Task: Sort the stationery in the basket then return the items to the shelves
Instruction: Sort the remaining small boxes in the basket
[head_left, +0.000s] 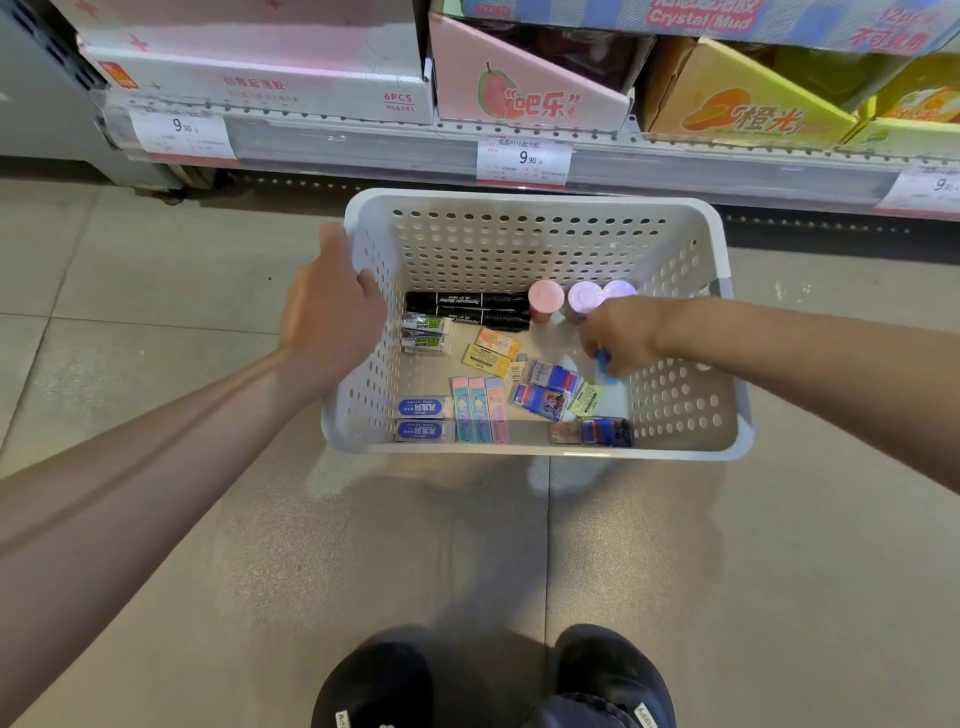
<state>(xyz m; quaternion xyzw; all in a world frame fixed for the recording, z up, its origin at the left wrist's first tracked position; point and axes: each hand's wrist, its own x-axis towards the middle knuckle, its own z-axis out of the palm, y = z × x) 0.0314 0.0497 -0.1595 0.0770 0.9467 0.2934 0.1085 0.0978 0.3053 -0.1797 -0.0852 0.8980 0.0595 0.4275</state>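
White perforated basket; 2 black markers; pink jar; grey floor.

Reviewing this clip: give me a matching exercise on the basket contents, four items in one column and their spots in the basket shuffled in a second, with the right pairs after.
Items
1. two black permanent markers
2. two blue-labelled erasers
3. small blue item
4. round pink-lidded pot

Places in the white perforated plastic basket
A. near left corner, stacked one behind the other
B. pinched in the right hand
C. lying side by side along the far wall
D. standing just right of the marker tips

Pairs: 1-C, 2-A, 3-B, 4-D

The left hand grips the basket's left rim.
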